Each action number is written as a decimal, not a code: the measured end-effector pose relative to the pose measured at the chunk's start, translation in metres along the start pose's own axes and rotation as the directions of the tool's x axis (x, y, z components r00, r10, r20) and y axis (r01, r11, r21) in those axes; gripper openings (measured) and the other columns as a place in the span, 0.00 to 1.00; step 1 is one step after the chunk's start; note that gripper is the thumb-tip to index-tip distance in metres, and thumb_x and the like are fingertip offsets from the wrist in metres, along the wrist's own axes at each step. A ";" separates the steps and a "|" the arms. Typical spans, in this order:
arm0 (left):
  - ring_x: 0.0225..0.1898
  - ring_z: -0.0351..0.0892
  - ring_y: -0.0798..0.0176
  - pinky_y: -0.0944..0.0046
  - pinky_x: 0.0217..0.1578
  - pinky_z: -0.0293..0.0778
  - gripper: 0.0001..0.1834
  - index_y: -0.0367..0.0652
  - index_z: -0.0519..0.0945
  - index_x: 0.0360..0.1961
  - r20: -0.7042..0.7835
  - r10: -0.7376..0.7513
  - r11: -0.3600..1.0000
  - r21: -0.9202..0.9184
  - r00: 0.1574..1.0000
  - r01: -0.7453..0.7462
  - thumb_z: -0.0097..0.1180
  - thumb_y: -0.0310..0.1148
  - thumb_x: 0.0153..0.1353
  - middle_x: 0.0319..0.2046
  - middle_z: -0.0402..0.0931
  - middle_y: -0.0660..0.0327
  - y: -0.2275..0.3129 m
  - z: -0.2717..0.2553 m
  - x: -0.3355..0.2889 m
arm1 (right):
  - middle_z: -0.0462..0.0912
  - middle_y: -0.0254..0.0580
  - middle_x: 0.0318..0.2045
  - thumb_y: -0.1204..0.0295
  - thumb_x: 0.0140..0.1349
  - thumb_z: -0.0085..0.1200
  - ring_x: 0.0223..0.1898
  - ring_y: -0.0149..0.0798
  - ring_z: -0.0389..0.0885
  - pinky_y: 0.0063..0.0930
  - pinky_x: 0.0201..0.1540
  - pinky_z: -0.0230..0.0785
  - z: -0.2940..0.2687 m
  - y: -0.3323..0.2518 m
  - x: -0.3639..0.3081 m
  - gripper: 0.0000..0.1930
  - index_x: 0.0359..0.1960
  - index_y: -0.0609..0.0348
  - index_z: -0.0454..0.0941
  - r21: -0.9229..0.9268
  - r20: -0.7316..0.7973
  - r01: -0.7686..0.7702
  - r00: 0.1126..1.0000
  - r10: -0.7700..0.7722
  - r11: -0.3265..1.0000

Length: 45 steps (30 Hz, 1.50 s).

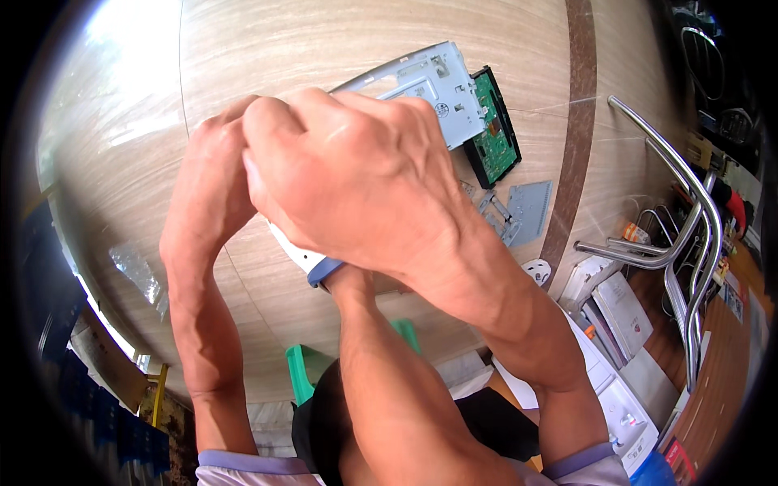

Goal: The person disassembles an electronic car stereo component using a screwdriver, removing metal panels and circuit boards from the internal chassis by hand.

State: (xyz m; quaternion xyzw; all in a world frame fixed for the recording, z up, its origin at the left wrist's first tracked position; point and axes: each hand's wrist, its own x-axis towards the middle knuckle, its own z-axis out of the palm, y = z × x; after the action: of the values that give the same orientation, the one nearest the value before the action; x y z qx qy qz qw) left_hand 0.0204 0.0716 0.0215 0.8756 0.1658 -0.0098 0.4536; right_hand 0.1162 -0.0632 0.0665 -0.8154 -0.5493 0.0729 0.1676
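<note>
My left hand (212,166) and my right hand (348,166) meet in front of me, right of it and partly over it. Both have their fingers curled in. Whatever they grip is hidden behind the knuckles. Just beyond the right hand lies a grey sheet-metal panel (455,101) with cut-outs, its near part covered by that hand. Partly under its right edge is a green circuit board (496,125) in a black frame. Smaller grey metal plates (531,212) lie on the tiled floor nearer me, beside my right forearm.
Below my hands are my bare leg (389,373) and a white-and-blue shoe (308,257). A green plastic stool (300,373) shows beneath me. Bent chrome tubing (689,186) stands at the right, near stacked white boxes (620,312). Clear plastic film (134,271) lies at the left.
</note>
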 end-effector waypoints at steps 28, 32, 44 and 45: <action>0.34 0.81 0.41 0.51 0.37 0.77 0.09 0.33 0.80 0.34 -0.004 0.028 0.991 0.128 1.000 -0.027 0.63 0.24 0.50 0.33 0.81 0.48 0.001 -0.002 -0.004 | 0.79 0.44 0.15 0.77 0.51 0.59 0.17 0.40 0.84 0.35 0.15 0.73 0.004 0.008 0.005 0.04 0.28 0.63 0.77 0.109 -0.213 0.155 0.968 -0.129 0.982; 0.31 0.83 0.46 0.53 0.35 0.77 0.06 0.37 0.82 0.34 -0.030 0.115 0.989 0.098 0.993 -0.112 0.63 0.25 0.54 0.33 0.83 0.52 -0.006 0.000 -0.005 | 0.79 0.40 0.16 0.76 0.54 0.61 0.17 0.34 0.81 0.31 0.17 0.71 -0.021 0.017 0.003 0.05 0.27 0.62 0.77 0.257 -0.279 0.038 0.960 0.037 0.966; 0.41 0.82 0.69 0.66 0.46 0.79 0.04 0.31 0.84 0.36 -0.013 -0.175 0.817 -0.560 0.985 0.138 0.61 0.22 0.62 0.47 0.84 0.52 -0.039 0.008 -0.017 | 0.81 0.42 0.26 0.67 0.69 0.57 0.22 0.33 0.77 0.25 0.29 0.71 -0.019 0.039 -0.073 0.11 0.30 0.61 0.78 0.835 0.183 -0.481 0.699 0.691 0.266; 0.41 0.81 0.70 0.68 0.45 0.79 0.04 0.31 0.84 0.36 -0.009 -0.215 0.755 -0.636 0.977 0.160 0.61 0.22 0.63 0.47 0.83 0.52 -0.039 0.007 -0.019 | 0.80 0.42 0.26 0.67 0.68 0.59 0.22 0.35 0.78 0.28 0.28 0.72 -0.014 0.034 -0.074 0.10 0.31 0.61 0.78 0.675 0.149 -0.535 0.774 0.616 0.509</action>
State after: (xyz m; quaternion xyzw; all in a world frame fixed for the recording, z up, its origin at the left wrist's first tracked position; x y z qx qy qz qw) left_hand -0.0086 0.0820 -0.0104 0.6508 0.2646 0.0368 0.7107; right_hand 0.1212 -0.1458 0.0632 -0.8313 -0.1695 0.2763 0.4516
